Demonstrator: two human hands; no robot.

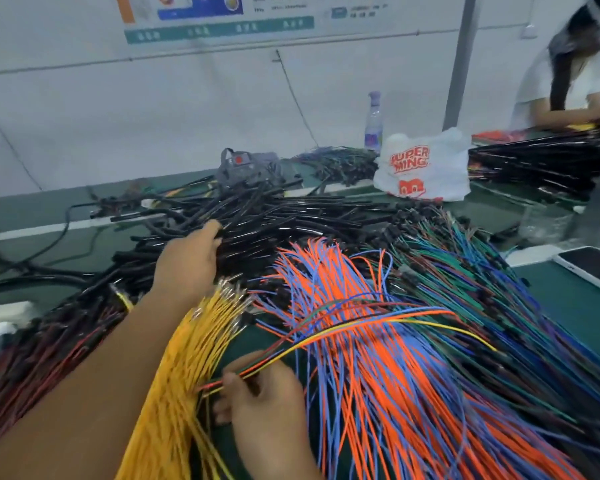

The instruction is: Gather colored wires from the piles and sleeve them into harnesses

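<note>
Head view. The right hand (pixel 257 393) sits low in the centre, its fingers and thumb curled round a small bunch of gathered wires (pixel 361 327) in yellow, green, red, orange and blue; the bunch arcs up and to the right across the piles, ending in free tips. The left hand (pixel 191 258) reaches forward over the pile of black sleeves (pixel 274 220), fingertips among the tubes; motion blur and the back of the hand hide the fingers, so whether it grasps a sleeve cannot be told. Between the two forearms lies the yellow wire pile (pixel 187 358), metal terminals at its far end. To its right spreads the orange and blue wire pile (pixel 378 375), and further right the green and blue wire pile (pixel 499 289). At far left lies a dark red wire pile (pixel 42 355). All rest on the green worktable (pixel 568 306). Towards the wall stand a clear water bottle (pixel 373 123) and, just beside it, a white plastic bag (pixel 426 168) with red lettering. A phone (pixel 593 268) lies near the right edge. A second person (pixel 568 84) leans over the table at upper right.
</note>
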